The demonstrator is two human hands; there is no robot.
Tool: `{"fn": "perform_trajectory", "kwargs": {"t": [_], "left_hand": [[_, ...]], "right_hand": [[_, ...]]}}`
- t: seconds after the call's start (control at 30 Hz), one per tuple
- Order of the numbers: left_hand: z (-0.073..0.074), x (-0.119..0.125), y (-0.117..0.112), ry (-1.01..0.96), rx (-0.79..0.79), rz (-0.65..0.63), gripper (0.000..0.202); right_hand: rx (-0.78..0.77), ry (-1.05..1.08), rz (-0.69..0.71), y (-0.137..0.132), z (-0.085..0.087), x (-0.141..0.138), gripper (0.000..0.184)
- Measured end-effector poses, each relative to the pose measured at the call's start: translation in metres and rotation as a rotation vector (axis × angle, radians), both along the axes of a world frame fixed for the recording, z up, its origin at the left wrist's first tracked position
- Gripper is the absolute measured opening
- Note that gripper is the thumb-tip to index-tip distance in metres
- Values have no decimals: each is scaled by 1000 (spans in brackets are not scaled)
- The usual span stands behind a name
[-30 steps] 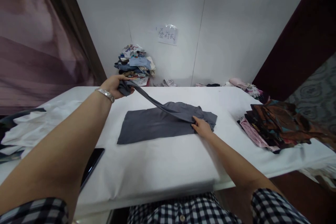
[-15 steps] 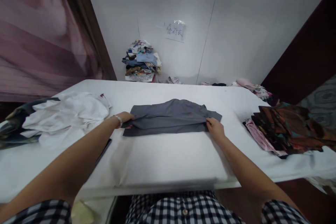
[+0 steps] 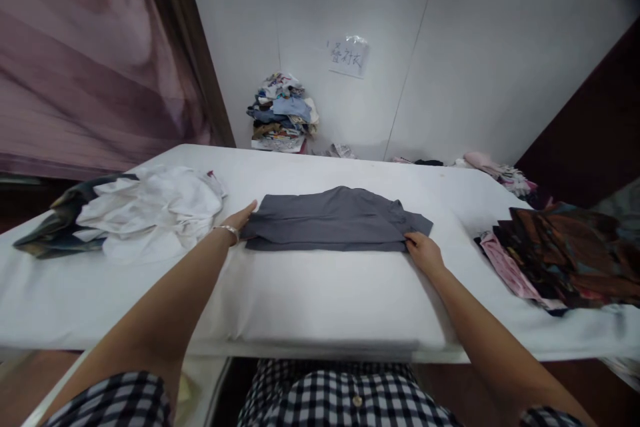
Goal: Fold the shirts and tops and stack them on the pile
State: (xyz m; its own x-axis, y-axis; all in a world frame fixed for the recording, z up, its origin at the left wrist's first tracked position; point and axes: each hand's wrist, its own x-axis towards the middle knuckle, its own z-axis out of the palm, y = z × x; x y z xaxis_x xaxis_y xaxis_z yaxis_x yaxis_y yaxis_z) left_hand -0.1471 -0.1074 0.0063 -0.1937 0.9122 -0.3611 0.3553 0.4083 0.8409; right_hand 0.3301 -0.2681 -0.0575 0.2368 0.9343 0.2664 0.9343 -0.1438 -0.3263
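Observation:
A dark grey shirt (image 3: 330, 220) lies across the white-covered table in front of me, folded into a long band with its near edge fairly straight. My left hand (image 3: 240, 219), a bracelet at its wrist, is at the shirt's left end with its fingers stretched out along the edge; some of them are hidden. At the right end of the near edge, my right hand (image 3: 423, 248) pinches the fabric between thumb and fingers. A short grey flap sticks out past that hand on the right.
Crumpled white clothing (image 3: 160, 210) lies to the left, over a dark patterned garment (image 3: 60, 227). To the right is a stack of brown and pink clothes (image 3: 575, 247). A tall clothes pile (image 3: 283, 113) stands beyond the table's (image 3: 320, 313) far edge, below a wall sign (image 3: 349, 57).
My left hand has loosened from the shirt's left end and its fingers have straightened. The near fold lies flatter and neater. My right hand still grips the right end. The view has shifted slightly.

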Motion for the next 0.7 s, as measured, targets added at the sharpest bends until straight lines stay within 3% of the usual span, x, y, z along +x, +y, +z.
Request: {"fn": "perform_trajectory", "kwargs": {"t": [0.07, 0.13, 0.23, 0.3, 0.4, 0.5, 0.53, 0.6, 0.7], "left_hand": [[1, 5, -5, 0, -13, -98, 48], [1, 7, -5, 221, 61, -140, 51], [-3, 6, 2, 595, 158, -149, 32], [-7, 2, 6, 661, 139, -154, 31], [-12, 0, 7, 690, 99, -151, 38], [-12, 10, -6, 811, 330, -193, 47], [-12, 15, -14, 835, 461, -272, 47], [-13, 26, -31, 820, 679, -560, 43], [-18, 36, -54, 800, 764, -991, 35]], "right_hand": [[-5, -5, 21, 0, -3, 3, 31], [3, 15, 33, 1, -6, 6, 31], [81, 98, 21, 2, -11, 11, 30], [132, 126, 1, 2, -13, 13, 31], [85, 60, 16, -2, -12, 13, 32], [106, -26, 25, -8, -7, 8, 36], [152, -47, 55, -10, -5, 7, 37], [215, -90, 217, -15, -3, 4, 40], [159, -146, 480, -19, -8, 5, 45]]}}
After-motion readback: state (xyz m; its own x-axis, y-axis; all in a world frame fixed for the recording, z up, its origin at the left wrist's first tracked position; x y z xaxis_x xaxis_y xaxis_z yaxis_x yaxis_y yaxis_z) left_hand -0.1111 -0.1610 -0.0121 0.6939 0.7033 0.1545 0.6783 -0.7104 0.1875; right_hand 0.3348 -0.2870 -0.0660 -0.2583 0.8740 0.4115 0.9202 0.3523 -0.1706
